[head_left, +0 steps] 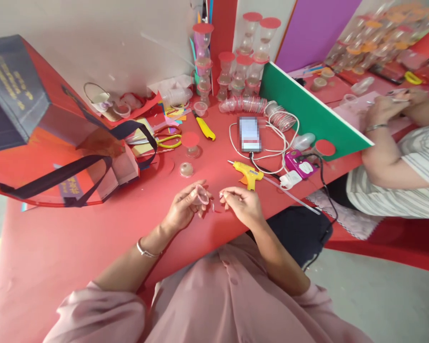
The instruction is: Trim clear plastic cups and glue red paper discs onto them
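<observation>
Near the table's front edge, my left hand (pixel 186 205) is closed around a small clear plastic cup (pixel 201 195), its mouth tilted toward my right hand. A little to the right, my right hand (pixel 241 202) pinches with thumb and forefinger; what it holds, if anything, is too small to make out. Thin scraps (pixel 213 206) lie on the red table between the hands. Beyond them sit a small clear cup with pale contents (pixel 186 169) and a cup topped by a red disc (pixel 191 143). A yellow glue gun (pixel 248 175) lies just past my right hand.
A large red bag (pixel 75 162) stands at left. Scissors (pixel 169 138), a yellow cutter (pixel 204 127), a phone (pixel 249 134) with white cable and a purple power adapter (pixel 300 164) lie around. Hourglass-like cups (pixel 243 71) line the back. A green board (pixel 307 109) separates a co-worker (pixel 389 147).
</observation>
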Available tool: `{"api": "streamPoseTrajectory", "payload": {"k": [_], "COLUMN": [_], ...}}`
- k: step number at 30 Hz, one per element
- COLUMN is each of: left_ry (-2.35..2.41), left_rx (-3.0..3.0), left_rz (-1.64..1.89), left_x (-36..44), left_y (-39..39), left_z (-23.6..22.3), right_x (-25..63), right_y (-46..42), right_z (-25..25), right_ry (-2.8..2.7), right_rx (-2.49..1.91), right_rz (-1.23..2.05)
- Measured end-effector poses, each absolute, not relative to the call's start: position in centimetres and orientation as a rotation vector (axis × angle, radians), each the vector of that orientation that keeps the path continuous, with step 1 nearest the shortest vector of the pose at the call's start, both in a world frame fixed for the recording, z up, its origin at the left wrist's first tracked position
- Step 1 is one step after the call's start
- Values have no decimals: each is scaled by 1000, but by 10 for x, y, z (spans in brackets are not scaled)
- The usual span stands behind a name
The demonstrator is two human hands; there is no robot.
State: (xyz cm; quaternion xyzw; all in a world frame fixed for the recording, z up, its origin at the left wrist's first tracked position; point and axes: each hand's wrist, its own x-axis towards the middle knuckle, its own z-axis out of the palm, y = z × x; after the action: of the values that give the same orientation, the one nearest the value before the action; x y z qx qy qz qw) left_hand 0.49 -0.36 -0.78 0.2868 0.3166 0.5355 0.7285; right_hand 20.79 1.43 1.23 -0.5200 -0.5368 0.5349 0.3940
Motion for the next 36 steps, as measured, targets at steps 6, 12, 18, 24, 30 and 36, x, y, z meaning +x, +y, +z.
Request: {"api": "streamPoseTrajectory", "payload": {"k": [6, 12, 18, 24, 30, 36], "left_ry": [731, 774, 793, 799, 811, 839], "left_rx": [619, 600, 623, 630, 655, 658], "left_rz": [1221, 1224, 1212, 1186, 1172, 1195], "left_x": [6, 8, 10, 11, 11, 12], "left_y": [-1, 0, -1, -2, -3, -3], "left_z": [-5, -1, 0, 1, -3, -4], "right_x": [204, 198, 198, 200, 196, 186], "right_y": [4, 3, 4, 10, 7, 1], "right_z": [29, 30, 29, 31, 32, 33], "right_ry": [-1854, -1908, -2036, -2185, -2159, -2101], "right_rx": [-1255, -1198, -1003, -891, -952, -1084], "right_rz": [1185, 960, 762, 653, 486, 276]}}
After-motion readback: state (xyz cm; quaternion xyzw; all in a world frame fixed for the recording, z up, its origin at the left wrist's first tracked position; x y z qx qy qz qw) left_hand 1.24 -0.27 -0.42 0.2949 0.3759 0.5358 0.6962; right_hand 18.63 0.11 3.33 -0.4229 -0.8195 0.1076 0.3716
